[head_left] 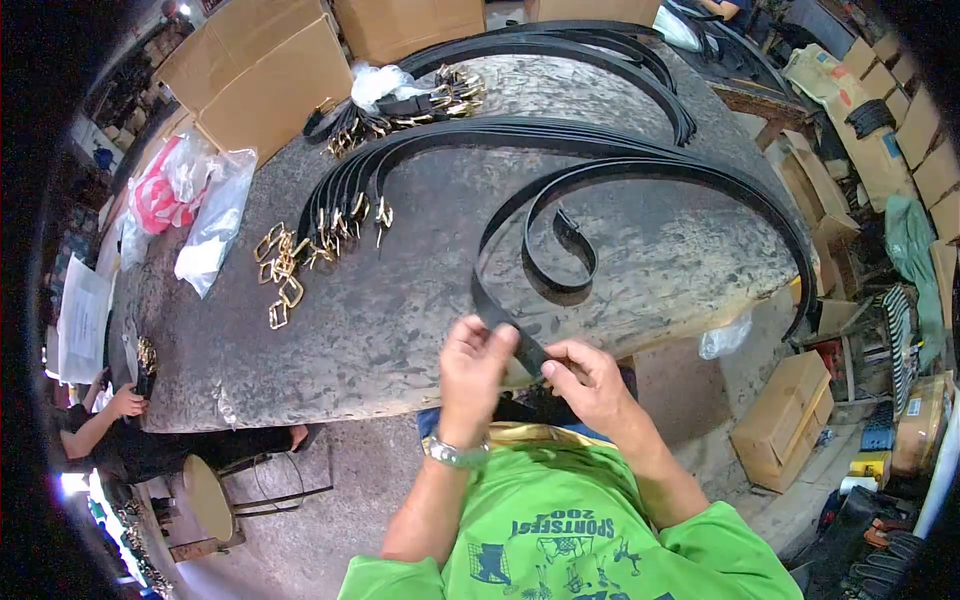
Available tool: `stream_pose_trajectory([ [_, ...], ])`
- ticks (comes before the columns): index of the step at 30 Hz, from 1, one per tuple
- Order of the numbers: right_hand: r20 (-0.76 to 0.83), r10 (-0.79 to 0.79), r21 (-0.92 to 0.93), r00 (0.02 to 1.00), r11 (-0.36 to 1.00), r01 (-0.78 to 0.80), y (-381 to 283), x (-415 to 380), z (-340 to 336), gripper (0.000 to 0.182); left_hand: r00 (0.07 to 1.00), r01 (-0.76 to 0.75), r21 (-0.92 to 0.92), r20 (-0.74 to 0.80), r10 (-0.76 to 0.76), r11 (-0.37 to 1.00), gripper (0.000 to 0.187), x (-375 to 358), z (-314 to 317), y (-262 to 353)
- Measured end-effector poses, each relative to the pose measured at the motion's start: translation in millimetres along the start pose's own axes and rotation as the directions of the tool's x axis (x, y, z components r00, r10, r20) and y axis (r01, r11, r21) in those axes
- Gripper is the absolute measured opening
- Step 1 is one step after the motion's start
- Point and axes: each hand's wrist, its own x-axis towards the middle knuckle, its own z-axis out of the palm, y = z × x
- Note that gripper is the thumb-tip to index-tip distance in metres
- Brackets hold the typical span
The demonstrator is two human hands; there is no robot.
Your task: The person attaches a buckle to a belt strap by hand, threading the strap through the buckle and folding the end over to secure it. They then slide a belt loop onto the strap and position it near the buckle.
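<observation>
A long black leather strap (526, 348) runs between my two hands at the table's front edge. My left hand (474, 362) is closed on it, thumb lying along the strap. Close to the right, my right hand (588, 383) pinches the strap between thumb and fingers. From my left hand the strap curves up over the table, and a curled strap end lies in the middle of that loop. Behind it lies a row of black belts (440, 130), with gold buckles (290, 291) at their left ends.
A dark, worn table (350, 350) bears everything. At its back sit another bundle of buckled belts (400, 108) and cardboard boxes (265, 75). Plastic bags (215, 215) lie on the left. Another person's hand (127, 401) is at the left edge. A carton (783, 420) stands at right.
</observation>
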Motion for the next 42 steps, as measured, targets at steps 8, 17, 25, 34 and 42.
stream_pose_trajectory([
  [8, 0.127, 0.101, 0.212, 0.987, 0.969, -0.127, 7.8, 8.4, 1.2, 0.022, 0.947, 0.237, 0.166, 0.181, -0.266, 0.957, 0.026, 13.8, -18.5, 26.0],
  [17, 0.018, -0.476, -0.537, 0.879, 0.737, 0.410, -7.6, 18.7, -1.8, 0.040, 0.974, 0.175, 0.364, 0.071, -0.215, 0.915, 0.033, 43.9, -27.1, 13.7],
  [25, 0.235, -0.569, -0.640, 0.788, 0.519, 0.566, -8.3, 34.8, 13.2, 0.023, 0.982, 0.146, 0.414, 0.048, -0.182, 0.898, 0.034, 43.3, -25.9, 13.9],
  [34, 0.292, -0.535, -0.647, 0.793, 0.500, 0.576, 0.1, 37.2, 16.2, 0.026, 0.990, 0.117, 0.539, 0.003, -0.141, 0.834, 0.035, 41.8, -16.6, 19.4],
  [42, 0.298, -0.521, -0.633, 0.800, 0.519, 0.575, 3.9, 38.0, 15.3, 0.020, 0.989, 0.105, 0.587, 0.019, -0.143, 0.803, 0.036, 43.2, -16.9, 18.4],
])
